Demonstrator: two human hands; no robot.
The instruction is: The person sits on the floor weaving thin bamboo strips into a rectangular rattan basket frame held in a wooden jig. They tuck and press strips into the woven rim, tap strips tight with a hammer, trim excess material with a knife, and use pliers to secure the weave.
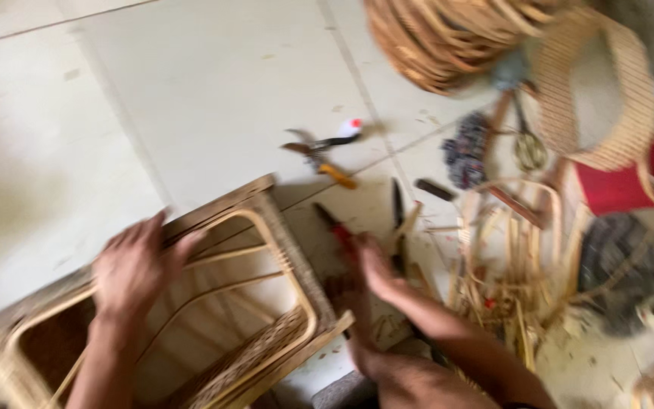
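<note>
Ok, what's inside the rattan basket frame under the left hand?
Inside the rattan basket frame only bent cane ribs and woven panels show, no loose items. The left hand and forearm cover part of the interior, and motion blur hides finer detail.

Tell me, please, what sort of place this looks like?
Probably a floor-level basket-weaving workspace: a half-made rectangular woven basket under the left hand, loose cane strips on the tiled floor, and pruning shears nearby.

woven basket frame (266, 257): tan, cane weave. floor (191, 76): pale cream tiles. pruning shears (323, 151): orange handle. box at three o'clock (618, 185): red. pliers (340, 231): red grip. round basket (607, 83): beige ribbed.
</note>
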